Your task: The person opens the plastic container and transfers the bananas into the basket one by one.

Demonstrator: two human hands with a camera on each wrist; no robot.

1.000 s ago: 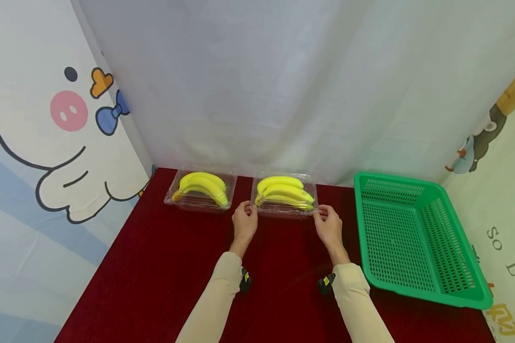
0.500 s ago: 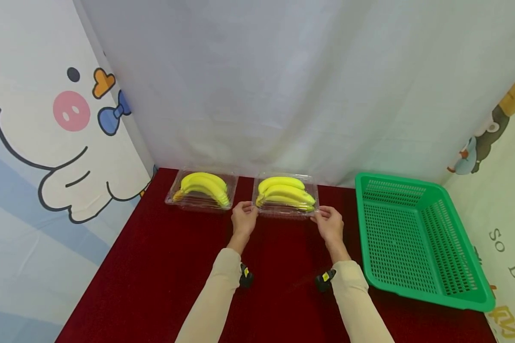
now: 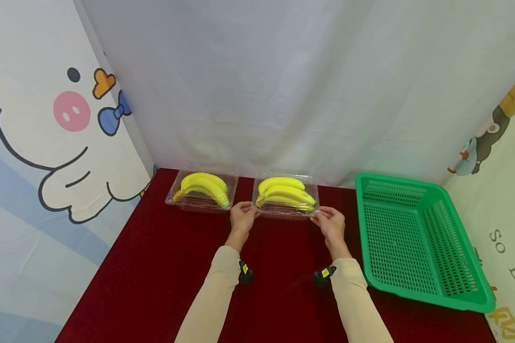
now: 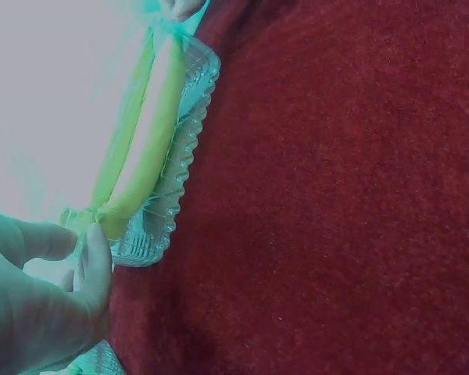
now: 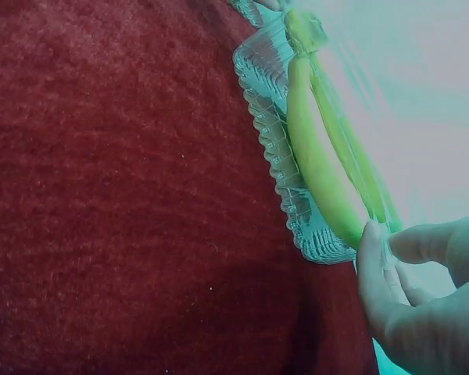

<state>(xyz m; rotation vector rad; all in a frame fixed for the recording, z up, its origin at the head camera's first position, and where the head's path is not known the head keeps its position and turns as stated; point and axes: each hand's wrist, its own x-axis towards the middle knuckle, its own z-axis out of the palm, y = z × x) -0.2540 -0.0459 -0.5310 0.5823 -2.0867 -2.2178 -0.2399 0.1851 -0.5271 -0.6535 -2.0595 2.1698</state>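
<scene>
A clear plastic clamshell box (image 3: 310,183) with ridged sides lies on the red cloth, holding several yellow bananas (image 3: 285,192). My left hand (image 3: 242,219) pinches its near left corner between thumb and fingers. At the near right corner, my right hand (image 3: 332,226) pinches the rim in the same way. In the left wrist view, the thumb and forefinger meet at the box's edge beside the banana (image 4: 147,168) ends. The right wrist view shows the fingers on the opposite corner, close to the banana (image 5: 316,156) tips. Glare washes out the lid in both wrist views.
A second clear box (image 3: 233,185) with bananas sits just left of the first. To the right stands a green slotted plastic basket (image 3: 362,233). Behind the red-covered table (image 3: 163,267) hangs a pale curtain (image 3: 249,95), with cartoon-printed panels (image 3: 30,124) at the sides.
Both hands stay at the near corners of the box, with the wrists edging slightly outward. The head view has shifted a little; the boxes and basket stay in place.
</scene>
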